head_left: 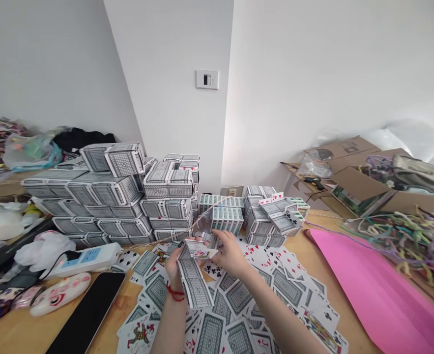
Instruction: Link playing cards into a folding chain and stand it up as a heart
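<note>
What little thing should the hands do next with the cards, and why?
Perhaps the right hand should press down the face-up card, because it juts out sideways and that hand is beside it, while the left hand holds the patterned strip.

Head view: from the person's head, above the near side of the table (21, 339) | faces forward, tilted down | wide reach, left to right | left hand (174, 268) and right hand (231, 253) fairly near, mid-view | walls (312, 73) far
</note>
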Tool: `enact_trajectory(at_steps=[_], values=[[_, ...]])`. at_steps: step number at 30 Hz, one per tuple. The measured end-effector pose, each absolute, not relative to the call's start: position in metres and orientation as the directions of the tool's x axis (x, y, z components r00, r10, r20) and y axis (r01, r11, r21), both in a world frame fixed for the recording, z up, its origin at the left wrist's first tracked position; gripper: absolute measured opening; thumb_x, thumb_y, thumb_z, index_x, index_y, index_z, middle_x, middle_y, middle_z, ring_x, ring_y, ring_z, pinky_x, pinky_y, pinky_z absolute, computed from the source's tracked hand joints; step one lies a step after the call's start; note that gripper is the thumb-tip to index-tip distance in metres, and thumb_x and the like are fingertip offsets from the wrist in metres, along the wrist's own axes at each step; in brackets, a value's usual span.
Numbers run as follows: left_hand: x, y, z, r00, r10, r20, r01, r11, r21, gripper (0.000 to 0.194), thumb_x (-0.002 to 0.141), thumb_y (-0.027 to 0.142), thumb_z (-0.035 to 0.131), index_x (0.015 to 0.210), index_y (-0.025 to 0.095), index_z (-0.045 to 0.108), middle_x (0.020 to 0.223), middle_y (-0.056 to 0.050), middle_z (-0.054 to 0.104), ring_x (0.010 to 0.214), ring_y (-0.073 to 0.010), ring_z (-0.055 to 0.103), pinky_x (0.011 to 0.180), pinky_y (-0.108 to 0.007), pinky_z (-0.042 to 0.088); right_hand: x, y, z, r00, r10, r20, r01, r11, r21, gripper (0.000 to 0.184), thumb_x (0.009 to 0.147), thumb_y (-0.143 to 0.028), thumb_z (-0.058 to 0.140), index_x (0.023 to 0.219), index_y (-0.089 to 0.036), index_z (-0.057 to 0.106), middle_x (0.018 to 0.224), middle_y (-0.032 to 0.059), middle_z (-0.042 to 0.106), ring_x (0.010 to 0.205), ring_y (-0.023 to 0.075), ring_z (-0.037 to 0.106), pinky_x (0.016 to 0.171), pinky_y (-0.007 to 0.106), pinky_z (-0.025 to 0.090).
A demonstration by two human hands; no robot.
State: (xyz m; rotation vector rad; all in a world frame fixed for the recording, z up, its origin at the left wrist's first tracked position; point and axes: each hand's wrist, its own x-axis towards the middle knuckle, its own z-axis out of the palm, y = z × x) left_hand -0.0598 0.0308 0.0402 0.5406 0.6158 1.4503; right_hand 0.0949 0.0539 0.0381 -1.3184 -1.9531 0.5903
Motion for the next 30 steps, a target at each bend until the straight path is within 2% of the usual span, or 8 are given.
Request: enact_trajectory(at_steps=[3,5,9,14,18,21,25,30], values=[[-0.059,0.033,0.037,0.020,0.993,-0.116,-0.792,0.086,0.605,0.019,0.070,0.037,0.056,0.074,0.021,0.066,0.082,-0.004,0.069,0.096,-0.0290,0.059,0.070,-0.036,0.053,0.118,0.041,0.029,-0.109,0.971,0.211,0.286,0.234,-0.929,0.056,0.062,-0.019,0.063,0.116,-0.022,0.048,0.112,0.0096,0.050,0.090,0.0206,0.058,0.069,0.031,0.051],[-0.057,0.034,0.036,0.006,0.992,-0.125,-0.801,0.079,0.593,0.019,0.072,0.033,0.054,0.079,0.020,0.066,0.086,-0.004,0.069,0.091,-0.0263,0.061,0.065,-0.033,0.054,0.130,0.032,0.025,-0.055,0.987,0.148,0.077,0.152,-0.985,0.053,0.061,-0.021,0.064,0.112,-0.023,0.050,0.106,0.0076,0.055,0.082,0.0193,0.061,0.064,0.030,0.052],[-0.048,0.034,0.036,0.072,0.987,-0.145,-0.782,0.146,0.606,0.024,0.075,0.024,0.051,0.094,0.018,0.063,0.092,-0.005,0.068,0.082,-0.0203,0.064,0.064,-0.030,0.055,0.144,0.018,0.020,0.009,0.999,0.036,-0.232,0.037,-0.972,0.057,0.058,-0.024,0.071,0.111,-0.023,0.052,0.089,0.0029,0.062,0.072,0.0173,0.060,0.059,0.028,0.051],[-0.039,0.032,0.037,0.090,0.978,-0.187,-0.716,0.194,0.670,0.024,0.076,0.016,0.049,0.096,0.015,0.061,0.092,-0.007,0.068,0.086,-0.0217,0.063,0.071,-0.035,0.055,0.153,0.014,0.014,0.091,0.995,-0.047,-0.531,0.008,-0.847,0.050,0.062,-0.026,0.072,0.109,-0.025,0.053,0.079,-0.0004,0.062,0.059,0.0107,0.054,0.051,0.022,0.045],[-0.037,0.033,0.034,0.056,0.970,-0.235,-0.712,0.204,0.672,0.018,0.077,0.016,0.047,0.085,0.014,0.063,0.084,-0.006,0.068,0.082,-0.0222,0.064,0.071,-0.039,0.055,0.160,0.018,0.010,0.094,0.993,-0.070,-0.618,0.003,-0.786,0.033,0.059,-0.023,0.075,0.088,-0.023,0.059,0.074,-0.0018,0.063,0.060,0.0101,0.055,0.052,0.020,0.044],[-0.037,0.035,0.030,0.061,0.966,-0.252,-0.710,0.219,0.669,0.015,0.077,0.017,0.047,0.081,0.014,0.062,0.080,-0.006,0.068,0.082,-0.0226,0.064,0.072,-0.040,0.054,0.163,0.021,0.007,0.071,0.992,-0.103,-0.630,-0.035,-0.775,0.026,0.060,-0.026,0.074,0.082,-0.020,0.061,0.074,-0.0015,0.063,0.059,0.0092,0.055,0.053,0.020,0.044],[-0.036,0.036,0.027,0.124,0.958,-0.258,-0.690,0.270,0.672,0.017,0.075,0.019,0.052,0.089,0.014,0.061,0.082,-0.006,0.068,0.082,-0.0216,0.064,0.072,-0.038,0.054,0.163,0.022,0.005,0.066,0.991,-0.116,-0.645,-0.047,-0.763,0.028,0.060,-0.027,0.074,0.085,-0.019,0.061,0.075,-0.0004,0.064,0.061,0.0115,0.058,0.052,0.022,0.046],[-0.034,0.036,0.028,0.155,0.953,-0.262,-0.673,0.296,0.677,0.026,0.075,0.018,0.055,0.100,0.015,0.059,0.088,-0.006,0.067,0.081,-0.0187,0.063,0.072,-0.036,0.054,0.160,0.019,0.006,0.095,0.992,-0.084,-0.654,-0.001,-0.757,0.040,0.059,-0.021,0.074,0.094,-0.026,0.057,0.080,-0.0023,0.064,0.070,0.0158,0.063,0.063,0.030,0.052]])
